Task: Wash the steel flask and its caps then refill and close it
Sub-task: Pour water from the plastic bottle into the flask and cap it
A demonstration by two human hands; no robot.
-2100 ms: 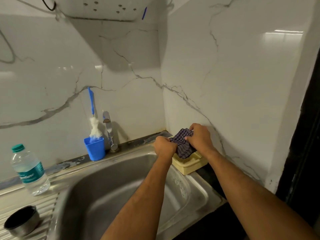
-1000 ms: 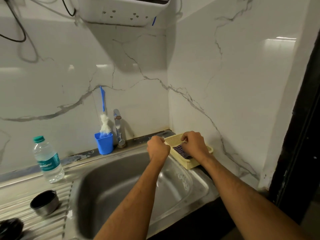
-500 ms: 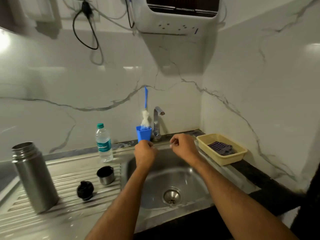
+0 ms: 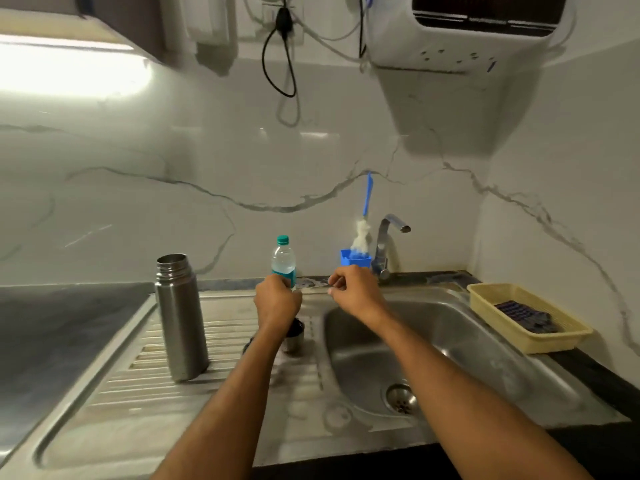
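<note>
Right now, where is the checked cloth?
The checked cloth lies inside the yellow basket on the counter, at right of the sink.

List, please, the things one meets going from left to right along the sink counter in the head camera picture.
steel flask → left hand → right hand → tap → yellow basket with the checked cloth

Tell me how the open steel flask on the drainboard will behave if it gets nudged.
The steel flask is tall and narrow and stands upright on the ribbed drainboard, so it may tip easily. Its smooth metal wall probably feels slippery. With its mouth open, any contents would spill.
</note>
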